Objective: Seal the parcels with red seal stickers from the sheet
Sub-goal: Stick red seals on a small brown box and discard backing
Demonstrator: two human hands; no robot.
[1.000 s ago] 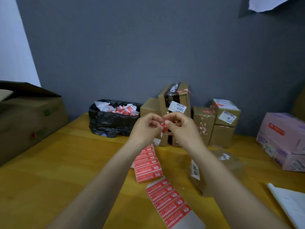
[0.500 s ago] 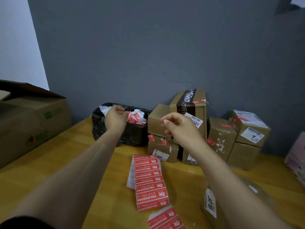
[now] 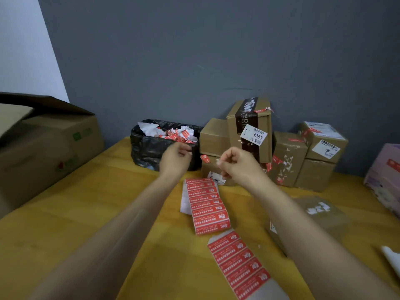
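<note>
- We see two strips of red rectangular seal stickers on white backing paper lying on the yellow wooden bench. The far strip [image 3: 206, 205] lies just near of the box stack, and the near strip [image 3: 238, 264] runs toward the lower right.
- Each sticker is a narrow red bar with white print and a white logo at one end, set in a ladder down the sheet.
- We judge them thin, light, floppy and tacky underneath. They are best lifted at a corner and held by the edge, or they may curl and stick to themselves.
- The brown cardboard parcels [image 3: 287, 161] are stacked at the far side against the grey wall. They look stiff and easy to press on, and several already carry red seals.
- The left hand [image 3: 175, 159] hovers by the black plastic rubbish bag [image 3: 147, 148], its fingers loosely curled with nothing visible in them.
- The right hand [image 3: 238, 165] is raised before the boxes, thumb and forefinger drawn together. We cannot tell whether it pinches a sticker.
</note>
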